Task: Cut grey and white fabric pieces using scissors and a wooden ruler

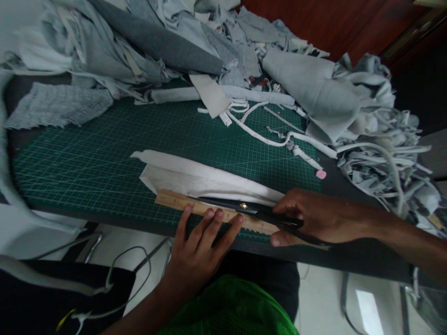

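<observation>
My right hand [303,216] grips a pair of black scissors [258,212] with a brass-coloured pivot. Their blades point left and lie along the upper edge of a wooden ruler [171,198]. With fingers spread, my left hand [202,239] presses its fingertips down on that ruler. Beyond the blades, a pale strip of fabric [195,174] lies partly folded, its lower edge meeting the ruler and scissors. The right end of the fabric runs up to my right hand.
A green cutting mat [104,139] covers much of the table. Heaped grey cloth scraps [139,42] line the far side, with more piled at the right. White cords [258,135] and a small pink piece [321,174] lie on the mat. A dark chair [66,288] stands lower left.
</observation>
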Motion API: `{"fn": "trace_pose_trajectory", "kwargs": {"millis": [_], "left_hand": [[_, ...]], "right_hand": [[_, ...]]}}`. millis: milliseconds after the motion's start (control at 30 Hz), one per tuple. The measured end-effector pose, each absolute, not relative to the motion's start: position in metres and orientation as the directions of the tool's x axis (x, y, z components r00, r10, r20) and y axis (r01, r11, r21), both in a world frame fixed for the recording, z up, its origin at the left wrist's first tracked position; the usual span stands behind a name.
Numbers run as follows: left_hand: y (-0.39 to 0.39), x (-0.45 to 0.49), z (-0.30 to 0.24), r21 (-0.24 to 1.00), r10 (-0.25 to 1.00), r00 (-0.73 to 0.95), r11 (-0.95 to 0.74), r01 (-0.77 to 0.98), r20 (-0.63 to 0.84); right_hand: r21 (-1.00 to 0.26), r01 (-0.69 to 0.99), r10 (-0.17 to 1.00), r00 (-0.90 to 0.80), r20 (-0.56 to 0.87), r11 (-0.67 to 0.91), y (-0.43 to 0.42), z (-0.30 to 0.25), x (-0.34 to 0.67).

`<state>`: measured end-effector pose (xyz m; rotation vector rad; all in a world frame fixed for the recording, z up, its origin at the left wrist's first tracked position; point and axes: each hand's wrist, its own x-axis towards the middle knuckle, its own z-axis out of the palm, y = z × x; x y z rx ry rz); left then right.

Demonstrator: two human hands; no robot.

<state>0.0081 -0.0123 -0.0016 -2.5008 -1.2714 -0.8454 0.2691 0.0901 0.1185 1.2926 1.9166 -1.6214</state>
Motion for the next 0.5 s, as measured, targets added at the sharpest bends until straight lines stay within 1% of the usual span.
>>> {"fn": "trace_pose_trajectory", "kwargs": {"millis": [167, 333, 500], "left_hand": [[-0.012, 0.008, 0.001, 0.087, 0.68, 0.458, -0.606, 0.791, 0.572], [-0.013, 0.008, 0.006, 0.142, 0.722, 0.43, -0.583, 0.8, 0.542], [-0.016, 0.009, 0.009, 0.154, 0.75, 0.424, -0.563, 0.812, 0.508]], "right_hand": [[-0.596, 0.789, 0.346, -0.523, -0.779, -0.15, 0.095, 0.122, 0.277], [-0.6, 0.777, 0.292, -0.539, -0.79, -0.189, 0.103, 0.127, 0.28], [-0.597, 0.764, 0.248, -0.546, -0.8, -0.243, 0.106, 0.12, 0.283]]}}
